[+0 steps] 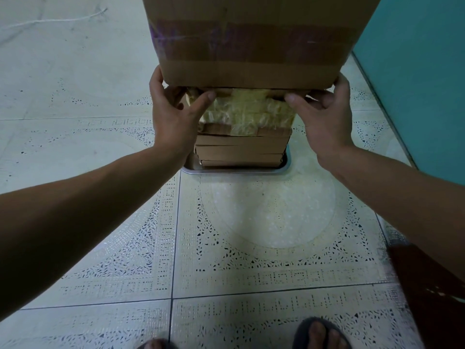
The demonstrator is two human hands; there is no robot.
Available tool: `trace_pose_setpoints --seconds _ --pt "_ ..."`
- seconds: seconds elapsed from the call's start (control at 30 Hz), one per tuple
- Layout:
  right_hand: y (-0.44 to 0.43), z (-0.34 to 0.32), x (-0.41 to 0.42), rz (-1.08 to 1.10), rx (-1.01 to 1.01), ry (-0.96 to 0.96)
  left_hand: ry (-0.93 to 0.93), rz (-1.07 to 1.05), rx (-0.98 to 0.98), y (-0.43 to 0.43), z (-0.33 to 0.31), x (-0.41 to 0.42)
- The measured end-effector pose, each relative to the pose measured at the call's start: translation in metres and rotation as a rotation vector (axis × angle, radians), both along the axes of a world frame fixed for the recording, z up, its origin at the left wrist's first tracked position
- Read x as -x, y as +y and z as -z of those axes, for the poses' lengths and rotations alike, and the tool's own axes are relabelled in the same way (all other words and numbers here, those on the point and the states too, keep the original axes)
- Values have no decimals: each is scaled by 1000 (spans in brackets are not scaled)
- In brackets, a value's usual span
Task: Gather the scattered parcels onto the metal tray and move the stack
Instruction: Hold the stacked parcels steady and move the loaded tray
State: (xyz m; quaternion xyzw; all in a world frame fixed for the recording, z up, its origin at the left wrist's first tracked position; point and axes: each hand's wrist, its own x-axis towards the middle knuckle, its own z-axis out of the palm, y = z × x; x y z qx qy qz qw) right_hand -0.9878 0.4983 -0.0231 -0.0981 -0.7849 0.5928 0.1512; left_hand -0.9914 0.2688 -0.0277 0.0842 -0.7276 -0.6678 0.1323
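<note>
a large cardboard box, banded with brown tape, is held at its lower edge over a stack of parcels. its near left corner is gripped by the left hand and its near right corner by the right hand. the fingers of both hands are curled round the corners, and both thumbs are pressed under the near bottom edge. directly beneath the box a parcel wrapped in clear tape is seen on top of flat cardboard parcels. whether the box rests on it cannot be told. the stack is carried by the metal tray, which is set on the tiled floor near a teal wall.
</note>
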Motion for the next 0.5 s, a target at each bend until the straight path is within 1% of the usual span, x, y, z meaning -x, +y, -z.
trace_pose_setpoints --seconds 0.1,0.27,0.37,0.5 --pt "2 10 -2 -51 -37 -50 -22 15 42 0 3 -3" --pt "-1 22 -6 -118 -41 -141 -66 41 76 1 10 -6" --pt "-4 23 -7 -118 -75 -153 -79 53 84 1 12 -8" --pt "-6 23 -11 -67 -71 -169 -95 41 47 1 14 -15"
